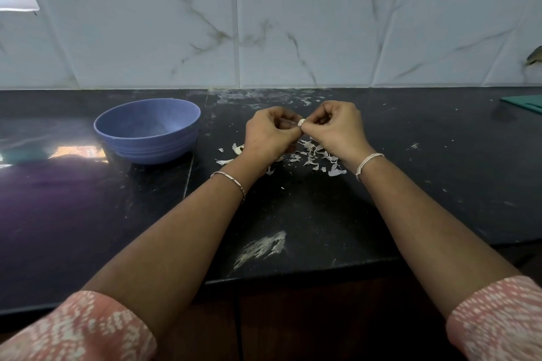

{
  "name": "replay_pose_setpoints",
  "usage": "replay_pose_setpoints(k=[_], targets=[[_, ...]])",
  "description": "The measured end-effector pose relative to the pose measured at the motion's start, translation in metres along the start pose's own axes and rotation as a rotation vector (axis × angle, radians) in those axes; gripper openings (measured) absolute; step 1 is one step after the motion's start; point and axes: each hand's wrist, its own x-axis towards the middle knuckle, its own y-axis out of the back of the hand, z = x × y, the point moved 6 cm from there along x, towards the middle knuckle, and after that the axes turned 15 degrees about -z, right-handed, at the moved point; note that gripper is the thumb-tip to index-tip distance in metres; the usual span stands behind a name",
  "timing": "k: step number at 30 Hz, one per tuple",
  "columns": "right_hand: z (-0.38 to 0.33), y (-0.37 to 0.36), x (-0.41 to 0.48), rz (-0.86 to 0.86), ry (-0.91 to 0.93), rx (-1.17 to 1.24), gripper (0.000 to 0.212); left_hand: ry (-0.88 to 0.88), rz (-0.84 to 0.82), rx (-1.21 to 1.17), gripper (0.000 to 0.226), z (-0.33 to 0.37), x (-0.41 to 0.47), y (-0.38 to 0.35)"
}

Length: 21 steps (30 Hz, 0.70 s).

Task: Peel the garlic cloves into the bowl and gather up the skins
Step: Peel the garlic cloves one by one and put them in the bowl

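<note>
Glossy black counter (pixel 293 214); both hands pinch pale clove (pixel 301 122).

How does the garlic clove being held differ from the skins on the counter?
The garlic clove is one small rounded piece; the skins are many thin, ragged flakes. The clove is held up, pinched between the left hand and right hand; the skins lie scattered on the black counter below the hands. Both are pale white, and neither is in the blue bowl.
</note>
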Motion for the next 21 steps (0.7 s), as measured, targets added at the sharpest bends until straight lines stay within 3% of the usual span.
replay_pose_setpoints(k=[7, 11, 13, 16, 18, 21], targets=[[0.005, -0.005, -0.004, -0.055, -0.136, 0.418, 0.018, -0.056, 0.034, -0.003, 0.015, 0.007, 0.0, -0.001], [0.009, -0.004, -0.004, -0.086, -0.202, 0.497, 0.018, -0.072, 0.032, -0.036, 0.009, 0.006, 0.001, -0.002], [0.012, 0.001, -0.003, -0.055, -0.186, 0.387, 0.016, -0.058, -0.004, -0.112, 0.008, 0.004, 0.001, -0.003], [0.014, 0.008, 0.002, -0.076, -0.121, -0.022, 0.011, -0.028, -0.069, -0.255, 0.006, 0.0, 0.0, -0.006], [0.01, 0.009, 0.002, -0.129, -0.087, -0.24, 0.019, 0.011, -0.085, -0.299, 0.01, -0.002, 0.001, -0.007], [0.005, 0.012, 0.0, -0.098, -0.056, -0.302, 0.023, 0.058, -0.091, -0.307, 0.02, -0.005, 0.002, -0.007]])
